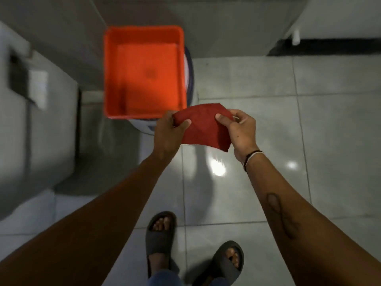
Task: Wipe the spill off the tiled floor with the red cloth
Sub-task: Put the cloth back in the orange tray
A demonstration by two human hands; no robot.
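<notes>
The red cloth [205,127] is stretched out between both hands above the tiled floor [268,124]. My left hand [168,133] pinches its left edge, and my right hand [240,131] pinches its right top corner. The cloth hangs flat, roughly waist high, just in front of the orange tub. A glossy patch [217,167] with light reflections lies on the tiles below the cloth; I cannot tell whether it is the spill.
An orange rectangular tub [111,79] sits on a white round container [144,126] ahead. A grey appliance [31,141] stands at the left, a white cabinet [237,27] at the back. My feet in dark slippers [160,240] stand on the tiles.
</notes>
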